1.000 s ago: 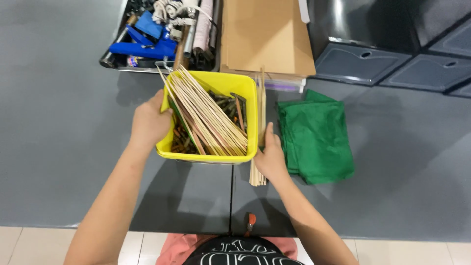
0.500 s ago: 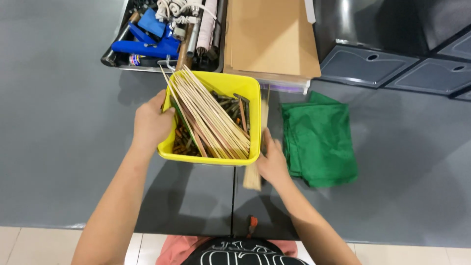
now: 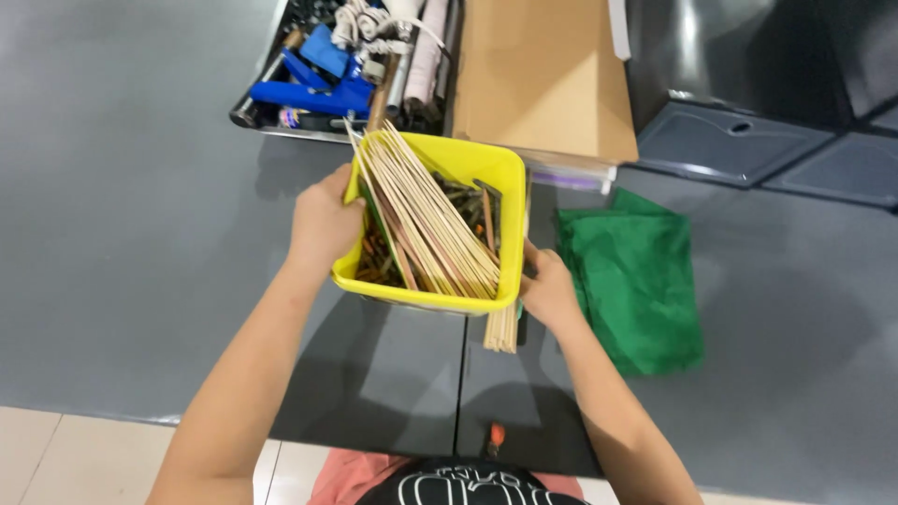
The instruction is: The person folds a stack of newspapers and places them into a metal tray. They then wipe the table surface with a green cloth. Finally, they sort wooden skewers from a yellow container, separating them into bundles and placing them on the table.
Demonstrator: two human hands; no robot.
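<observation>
Yellow bin [image 3: 512, 187] of sticks [image 3: 426, 220], held above a grey table [image 3: 140, 234]; left hand [image 3: 323, 224] grips its left rim, right hand [image 3: 549, 292] clasps its right side beside a green cloth [image 3: 641, 281].

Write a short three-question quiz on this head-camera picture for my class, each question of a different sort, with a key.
1. True or false: both hands grip the yellow bin.
2. What lies on the grey table to the right of the bin? A) a green cloth B) a red towel C) a white plate
3. Fill in: the long pale things leaning in the bin are wooden ____.

Key
1. True: the left hand holds the left wall, the right hand the right wall.
2. A, the green cloth.
3. Sticks: the wooden sticks.
</observation>
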